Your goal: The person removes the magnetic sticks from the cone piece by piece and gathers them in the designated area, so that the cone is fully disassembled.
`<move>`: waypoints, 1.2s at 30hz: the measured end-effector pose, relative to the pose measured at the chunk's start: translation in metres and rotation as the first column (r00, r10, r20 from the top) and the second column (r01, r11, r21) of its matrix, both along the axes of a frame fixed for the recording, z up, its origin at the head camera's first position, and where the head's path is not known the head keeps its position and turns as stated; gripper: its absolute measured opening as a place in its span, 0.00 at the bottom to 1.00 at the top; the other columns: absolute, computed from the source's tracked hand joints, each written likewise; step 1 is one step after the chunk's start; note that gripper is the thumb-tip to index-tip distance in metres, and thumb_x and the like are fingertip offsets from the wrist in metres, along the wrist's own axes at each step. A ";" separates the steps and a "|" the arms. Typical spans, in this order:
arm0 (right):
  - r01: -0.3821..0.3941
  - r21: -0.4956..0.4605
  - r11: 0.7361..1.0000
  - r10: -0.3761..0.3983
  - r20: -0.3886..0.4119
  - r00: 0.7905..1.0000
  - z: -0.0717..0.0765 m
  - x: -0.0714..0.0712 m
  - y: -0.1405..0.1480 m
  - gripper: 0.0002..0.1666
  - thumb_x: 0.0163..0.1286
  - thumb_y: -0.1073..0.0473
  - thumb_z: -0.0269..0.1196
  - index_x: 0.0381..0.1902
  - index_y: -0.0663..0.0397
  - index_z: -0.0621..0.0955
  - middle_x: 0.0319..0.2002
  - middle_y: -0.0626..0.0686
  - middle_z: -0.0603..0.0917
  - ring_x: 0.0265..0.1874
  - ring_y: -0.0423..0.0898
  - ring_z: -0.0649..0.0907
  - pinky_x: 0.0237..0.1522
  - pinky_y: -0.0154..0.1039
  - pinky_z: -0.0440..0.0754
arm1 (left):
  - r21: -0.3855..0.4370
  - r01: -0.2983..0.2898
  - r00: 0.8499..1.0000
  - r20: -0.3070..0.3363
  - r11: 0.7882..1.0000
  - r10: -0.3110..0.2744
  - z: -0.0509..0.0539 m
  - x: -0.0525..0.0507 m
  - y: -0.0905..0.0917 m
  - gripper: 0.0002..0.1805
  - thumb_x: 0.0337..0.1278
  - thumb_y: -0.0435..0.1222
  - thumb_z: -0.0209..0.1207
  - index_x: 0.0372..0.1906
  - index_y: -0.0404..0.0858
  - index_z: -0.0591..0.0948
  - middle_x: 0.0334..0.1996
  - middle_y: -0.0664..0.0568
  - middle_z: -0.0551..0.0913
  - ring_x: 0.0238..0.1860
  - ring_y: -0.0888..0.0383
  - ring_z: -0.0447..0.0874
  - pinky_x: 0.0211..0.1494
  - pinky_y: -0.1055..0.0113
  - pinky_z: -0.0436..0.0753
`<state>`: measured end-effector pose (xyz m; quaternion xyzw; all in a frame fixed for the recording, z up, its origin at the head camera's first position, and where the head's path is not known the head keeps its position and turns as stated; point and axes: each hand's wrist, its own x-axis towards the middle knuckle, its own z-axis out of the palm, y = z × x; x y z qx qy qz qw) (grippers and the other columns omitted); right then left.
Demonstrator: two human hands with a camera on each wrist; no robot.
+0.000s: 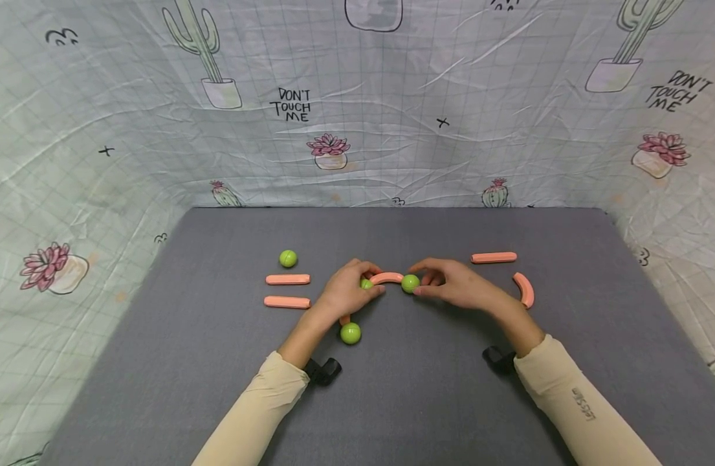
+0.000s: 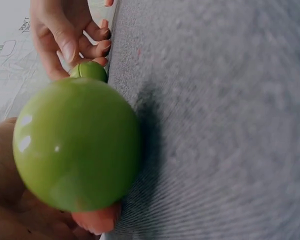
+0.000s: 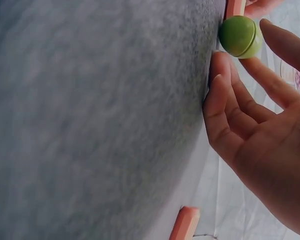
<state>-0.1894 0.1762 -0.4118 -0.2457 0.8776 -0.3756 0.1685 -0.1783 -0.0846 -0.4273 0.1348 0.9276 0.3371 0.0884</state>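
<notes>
Orange, probably light and stiff, the curved stick (image 1: 387, 277) lies on the table (image 1: 427, 388) in the head view between the left ball (image 1: 365, 285), pinched by the left hand (image 1: 348, 287), and the right ball (image 1: 410, 283), pinched by the right hand (image 1: 457, 283). From the left wrist, the glossy near ball (image 2: 77, 145) looks slippery, best gripped across its middle; from the right wrist, the right ball shows green and seamed.

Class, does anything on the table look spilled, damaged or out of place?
Nothing stands out on the table. The green balls, straight orange sticks and curved piece between left hand and right hand look intact. Only the backdrop cloth is creased.
</notes>
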 end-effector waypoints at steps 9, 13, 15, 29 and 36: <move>-0.026 0.025 0.999 0.026 -0.005 1.000 -0.002 -0.003 -0.011 0.20 0.73 0.54 0.69 0.59 0.52 0.85 0.36 0.53 0.86 0.30 0.44 0.80 0.33 0.38 0.78 | -0.001 -0.071 0.996 -0.046 0.997 0.071 -0.002 0.001 0.003 0.11 0.66 0.42 0.69 0.50 0.44 0.88 0.42 0.50 0.84 0.38 0.56 0.80 0.44 0.61 0.79; -0.059 0.024 0.998 0.059 0.015 0.998 -0.002 -0.004 -0.010 0.19 0.74 0.55 0.68 0.60 0.52 0.84 0.38 0.53 0.86 0.32 0.44 0.80 0.35 0.38 0.78 | 0.010 -0.091 0.995 -0.049 0.996 0.091 -0.003 0.002 0.004 0.10 0.66 0.41 0.69 0.48 0.44 0.89 0.41 0.50 0.85 0.37 0.57 0.80 0.43 0.62 0.78; -0.084 0.016 0.996 0.084 0.020 0.996 -0.002 -0.004 -0.008 0.19 0.75 0.55 0.67 0.61 0.52 0.83 0.39 0.53 0.86 0.34 0.44 0.81 0.38 0.39 0.79 | 0.018 -0.102 0.994 -0.046 0.995 0.103 -0.003 0.002 0.004 0.10 0.65 0.40 0.70 0.48 0.44 0.89 0.41 0.50 0.85 0.37 0.56 0.80 0.43 0.62 0.78; -0.078 0.014 0.997 0.078 0.019 0.997 0.001 -0.007 0.008 0.19 0.78 0.56 0.63 0.63 0.51 0.81 0.46 0.53 0.87 0.44 0.45 0.84 0.49 0.44 0.80 | 0.041 -0.119 0.993 -0.016 0.992 0.120 -0.003 0.002 0.004 0.12 0.64 0.41 0.71 0.49 0.42 0.89 0.40 0.50 0.85 0.36 0.57 0.81 0.40 0.63 0.79; -0.025 0.014 1.000 0.025 -0.027 0.999 0.002 -0.015 -0.001 0.21 0.78 0.54 0.64 0.65 0.52 0.81 0.52 0.55 0.88 0.50 0.49 0.86 0.54 0.51 0.82 | 0.106 -0.099 0.995 0.013 0.989 0.098 -0.002 0.007 -0.002 0.17 0.63 0.40 0.72 0.54 0.42 0.87 0.46 0.49 0.85 0.43 0.54 0.82 0.49 0.58 0.81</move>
